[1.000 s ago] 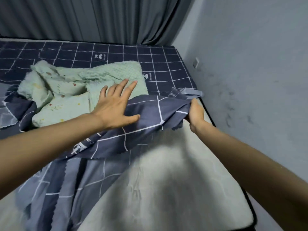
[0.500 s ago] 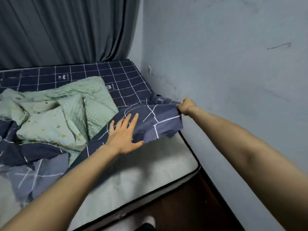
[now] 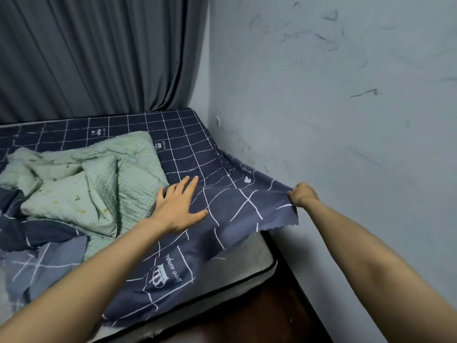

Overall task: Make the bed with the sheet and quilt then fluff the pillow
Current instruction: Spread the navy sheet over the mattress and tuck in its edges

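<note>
A dark blue sheet [image 3: 222, 214] with a white grid pattern lies over the bed. My right hand [image 3: 302, 194] grips its right edge and holds it stretched out past the mattress [image 3: 252, 256], toward the wall. Fingers spread, my left hand [image 3: 178, 206] presses flat on the sheet beside a crumpled pale green quilt [image 3: 81, 184]. The quilt is heaped on the left half of the bed. A bare grey corner of the mattress shows under the lifted edge. I see no pillow.
A grey wall [image 3: 346, 120] runs close along the bed's right side. Dark grey curtains [image 3: 99, 53] hang behind the bed. A narrow strip of dark brown floor [image 3: 259, 315] shows between mattress and wall at the near corner.
My right hand has pulled the sheet's edge out to the right, and the sheet now spreads over more of the bare mattress. My left hand has stayed flat on the sheet near the quilt.
</note>
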